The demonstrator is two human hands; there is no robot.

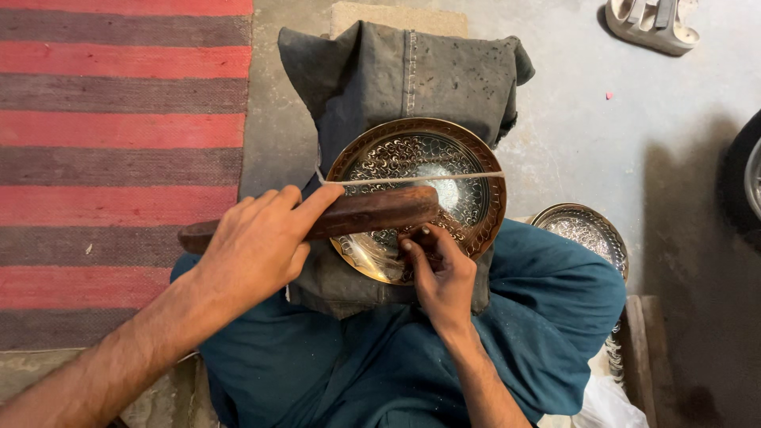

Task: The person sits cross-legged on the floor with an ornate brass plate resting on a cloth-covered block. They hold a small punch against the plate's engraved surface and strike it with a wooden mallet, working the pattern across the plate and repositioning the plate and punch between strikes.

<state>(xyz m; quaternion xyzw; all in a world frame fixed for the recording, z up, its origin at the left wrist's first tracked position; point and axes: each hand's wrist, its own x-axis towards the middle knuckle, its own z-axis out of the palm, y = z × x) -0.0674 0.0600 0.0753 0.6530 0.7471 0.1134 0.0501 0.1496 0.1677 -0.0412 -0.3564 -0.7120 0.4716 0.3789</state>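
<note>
A person's left hand (254, 250) grips a smooth wooden mallet (349, 215) over an engraved round brass plate (418, 198) resting on a grey cloth cushion (396, 79); the right hand (441, 273) pinches a small tool, mostly hidden, against the plate's patterned surface.

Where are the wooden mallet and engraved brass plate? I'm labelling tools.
wooden mallet (372, 212), head view, its dark shaft.
engraved brass plate (444, 158), head view, its patterned centre.
</note>
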